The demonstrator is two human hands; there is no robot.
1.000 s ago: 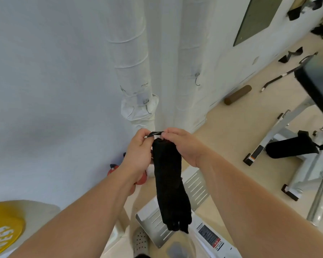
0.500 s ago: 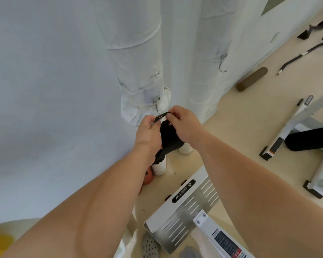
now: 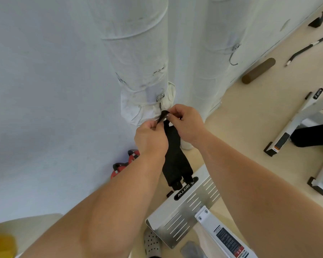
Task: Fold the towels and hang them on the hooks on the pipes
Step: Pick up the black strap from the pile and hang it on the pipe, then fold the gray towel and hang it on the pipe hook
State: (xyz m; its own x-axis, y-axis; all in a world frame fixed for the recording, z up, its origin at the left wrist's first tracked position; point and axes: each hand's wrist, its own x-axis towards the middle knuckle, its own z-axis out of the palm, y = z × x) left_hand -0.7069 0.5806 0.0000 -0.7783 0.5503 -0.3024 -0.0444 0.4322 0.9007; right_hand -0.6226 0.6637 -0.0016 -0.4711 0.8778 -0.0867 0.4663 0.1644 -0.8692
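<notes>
A folded black towel [image 3: 175, 161] hangs down between my hands, with a thin black loop at its top. My left hand [image 3: 150, 138] pinches the loop's lower left side. My right hand [image 3: 186, 123] pinches the loop's top, holding it right under the metal hook [image 3: 160, 102] on the left white wrapped pipe [image 3: 138, 53]. I cannot tell whether the loop is over the hook. A second empty hook [image 3: 233, 56] hangs on the right pipe [image 3: 216, 43].
A white gym machine footplate [image 3: 186, 207] sits on the floor below the towel. Red kettlebells [image 3: 123, 164] stand by the wall at left. A brown foam roller [image 3: 258, 70], a black bar and a white bench frame [image 3: 295, 123] lie to the right.
Both hands have carried the towel's loop up and forward to the hook on the left pipe. The view has moved closer to the pipes.
</notes>
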